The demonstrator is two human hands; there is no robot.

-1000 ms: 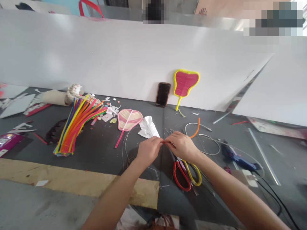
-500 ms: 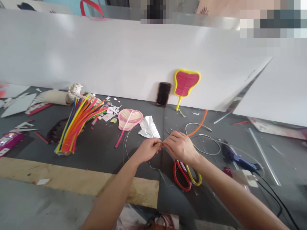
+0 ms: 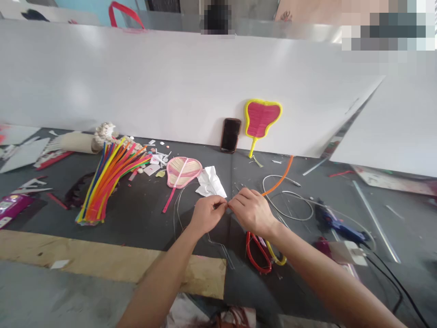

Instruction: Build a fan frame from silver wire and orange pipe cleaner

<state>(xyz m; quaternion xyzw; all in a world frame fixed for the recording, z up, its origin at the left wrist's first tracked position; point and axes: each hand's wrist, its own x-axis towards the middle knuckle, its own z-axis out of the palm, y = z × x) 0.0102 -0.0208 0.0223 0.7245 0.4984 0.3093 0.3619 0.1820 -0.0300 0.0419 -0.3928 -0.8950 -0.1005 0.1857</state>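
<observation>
Orange, narrow flexible strip (image 3: 280, 180) extends from the bare right hand (image 3: 252, 210) toward the upright white panel (image 3: 153, 82); its free end projects farther than one second ago. Right hand: fingers closed on the strip. Left hand (image 3: 208, 215): fingertips pinched, meeting the right's; grip on the strip cannot be determined. Count: one held strip; one pair of red-and-yellow-handled scissors (image 3: 268, 258); two paddle-shaped fans, one yellow-rimmed red fan (image 3: 262, 119), one pink-rimmed cream fan (image 3: 190, 172).

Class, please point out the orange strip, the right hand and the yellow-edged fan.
Orange strip (image 3: 284, 176): head view, along its visible curve.
Right hand (image 3: 253, 210): head view, back of the hand.
Yellow-edged fan (image 3: 262, 119): head view, its red panel.
</observation>
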